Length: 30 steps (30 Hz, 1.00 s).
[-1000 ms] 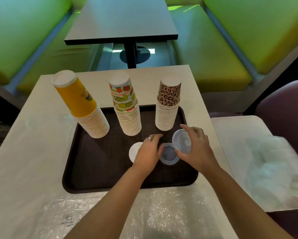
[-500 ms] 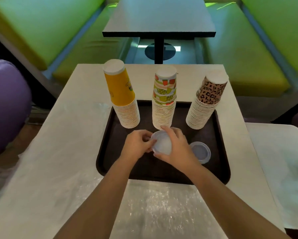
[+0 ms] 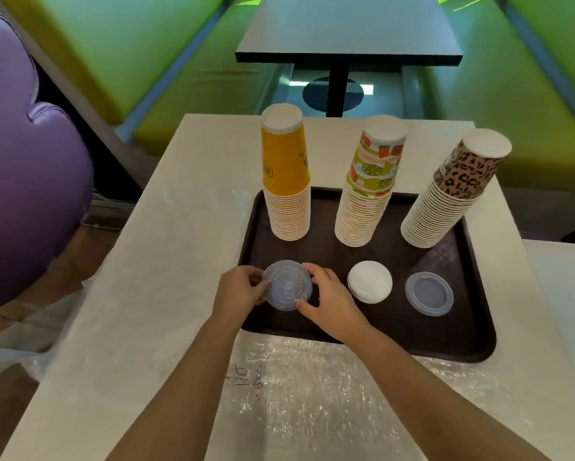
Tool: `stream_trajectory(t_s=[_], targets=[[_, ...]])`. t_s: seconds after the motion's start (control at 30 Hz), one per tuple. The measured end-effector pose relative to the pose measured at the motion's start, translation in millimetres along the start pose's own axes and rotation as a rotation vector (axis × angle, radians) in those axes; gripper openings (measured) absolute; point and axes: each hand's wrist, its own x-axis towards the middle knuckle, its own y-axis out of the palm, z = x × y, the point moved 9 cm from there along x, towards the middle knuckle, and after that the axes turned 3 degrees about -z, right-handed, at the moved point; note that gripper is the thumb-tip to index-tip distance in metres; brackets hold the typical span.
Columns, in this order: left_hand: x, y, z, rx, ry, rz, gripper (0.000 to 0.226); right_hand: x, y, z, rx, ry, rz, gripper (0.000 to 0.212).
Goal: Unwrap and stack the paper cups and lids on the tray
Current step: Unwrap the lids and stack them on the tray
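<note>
both hands (image 3: 236, 291) pinch clear lid (image 3: 287, 284) over tray (image 3: 478, 341).

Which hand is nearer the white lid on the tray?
Right. The right hand is just left of the white lid, not touching; the left hand is farther left, beyond the clear lid both hold.

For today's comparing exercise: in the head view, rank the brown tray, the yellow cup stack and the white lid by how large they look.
1. brown tray, plainly the largest.
2. yellow cup stack.
3. white lid, the smallest; it lies nearer the camera than the stack, yet looks smaller anyway.
</note>
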Motion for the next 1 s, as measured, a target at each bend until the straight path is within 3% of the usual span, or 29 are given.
stream_trajectory(t_s=[0.33,0.63,0.87,1.0], targets=[[3.2,-4.4,-5.8,0.161,0.101,-0.016,0.034,-5.0,2.6,-1.5,-0.045,0.046,-0.037,0.064],[-14.6,4.0,-47.5,0.273,0.374,-0.066,0.041,-30.5,-22.7,1.6,-0.067,0.026,-0.248,0.052],[-41.2,41.9,-113.2,0.377,0.646,0.011,0.034,-58.2,-65.3,-17.3,-0.124,0.057,-0.402,0.043],[-55.7,68.2,-149.9,0.375,0.702,0.108,0.038,-77.7,-102.3,-43.4,-0.136,0.145,-0.493,0.043]])
